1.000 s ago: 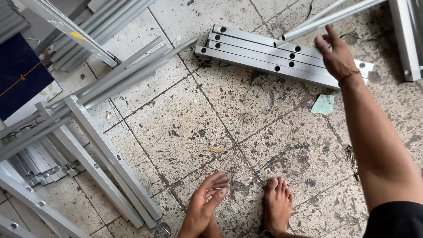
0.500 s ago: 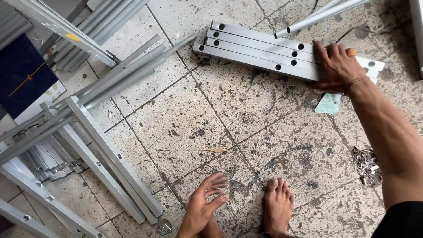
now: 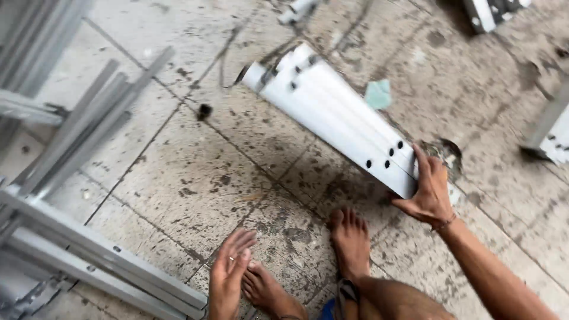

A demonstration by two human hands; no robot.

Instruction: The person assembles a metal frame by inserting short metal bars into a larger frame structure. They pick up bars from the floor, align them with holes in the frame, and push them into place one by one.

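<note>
Down on the floor [image 3: 178,178], the right hand [image 3: 428,192] is clamped on the near end of a bundle of metal bars [image 3: 335,115], fingers wrapped over the top edge and thumb under. The bundle looks like three or four pale grey bars stacked flat together; the exact count is hard to tell through the blur. They are straight, smooth and square-edged, with about three small round holes near the held end and a few more at the far end. The bundle slants away from the hand toward the upper left, its far end near the middle top of the view.

The left hand [image 3: 230,274] is open with fingers loosely spread, holding nothing, just beside the left foot [image 3: 269,290]. Two bare feet show; the right foot [image 3: 351,243] stands flat on the floor just below the held end of the bars.

A heap of long grey metal rails [image 3: 89,249] lies along the left edge, several of them crossing one another, some with holes along their faces. One small pale green scrap [image 3: 378,93] lies flat just beyond the bundle. More grey bars [image 3: 554,133] sit at the right edge. The floor is worn concrete slabs, mottled and stained, with dark joints.
</note>
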